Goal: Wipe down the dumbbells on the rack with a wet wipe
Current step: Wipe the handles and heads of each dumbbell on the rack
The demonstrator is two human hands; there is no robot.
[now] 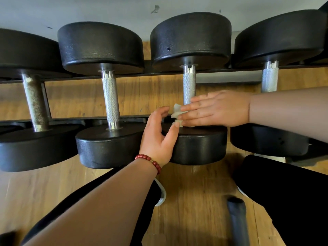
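Wooden floor [195,201] and grey wall [106,8] back a black rack [124,75] carrying 4 dumbbells [110,96]. Right hand [218,109], fingers straight, presses the white wipe [177,110] onto the near head of dumbbell 3 from the left [189,84], covering the handle's near end. Left hand [156,139], bead bracelet [150,159] at the wrist, sits just left of the wipe, loosely curled, empty. Black tube [237,219] lies on the near floor.

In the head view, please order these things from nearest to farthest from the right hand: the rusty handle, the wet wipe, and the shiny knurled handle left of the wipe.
1. wet wipe: it lies under the fingertips of the right hand, touching them.
2. shiny knurled handle: it is to the left of the wipe.
3. rusty handle: it is the farthest left in the row.
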